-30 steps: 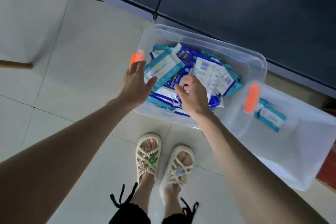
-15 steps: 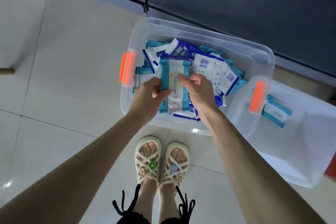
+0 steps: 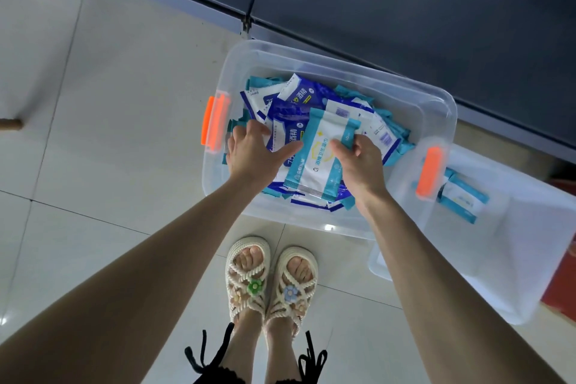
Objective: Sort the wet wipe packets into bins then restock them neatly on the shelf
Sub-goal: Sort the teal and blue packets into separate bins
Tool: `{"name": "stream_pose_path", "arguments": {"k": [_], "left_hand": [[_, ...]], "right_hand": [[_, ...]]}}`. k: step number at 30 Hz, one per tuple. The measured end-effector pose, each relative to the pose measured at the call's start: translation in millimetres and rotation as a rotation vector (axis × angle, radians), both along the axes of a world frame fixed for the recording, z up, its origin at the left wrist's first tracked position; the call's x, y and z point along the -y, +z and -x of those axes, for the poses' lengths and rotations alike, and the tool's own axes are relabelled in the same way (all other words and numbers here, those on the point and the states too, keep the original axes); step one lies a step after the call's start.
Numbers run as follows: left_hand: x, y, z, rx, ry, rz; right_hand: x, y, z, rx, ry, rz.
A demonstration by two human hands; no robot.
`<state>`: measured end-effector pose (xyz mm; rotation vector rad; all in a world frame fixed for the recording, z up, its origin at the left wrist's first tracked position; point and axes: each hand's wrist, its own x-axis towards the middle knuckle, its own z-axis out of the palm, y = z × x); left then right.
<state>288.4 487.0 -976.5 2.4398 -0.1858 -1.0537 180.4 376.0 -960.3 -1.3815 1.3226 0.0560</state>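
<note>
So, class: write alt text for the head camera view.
A person's right hand grips a teal-and-white wipe packet over a clear bin of mixed blue and teal packets; the left hand touches the pile. A second clear bin beside it holds a few teal packets.

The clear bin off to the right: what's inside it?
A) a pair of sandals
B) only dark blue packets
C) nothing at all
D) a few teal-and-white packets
D: the right-hand bin holds only a few teal-and-white packets, lying together at one end of its otherwise bare bottom.
</note>
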Motion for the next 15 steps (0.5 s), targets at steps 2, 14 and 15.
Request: {"name": "stream_pose_path", "arguments": {"k": [2, 14, 15], "left_hand": [[1.0, 0.5, 1.8, -0.011, -0.055, -0.029], [-21.0, 7.3, -11.1, -0.392, 0.186, 0.222], [-22.8, 10.7, -12.8, -0.433, 0.233, 0.254]], "right_hand": [[-1.3, -1.3, -1.6, -0.014, -0.002, -0.019], [-14.2, 9.2, -34.3, -0.050, 0.002, -0.246], [-15.4, 7.2, -35.7, -0.054, -0.009, -0.265]]}}
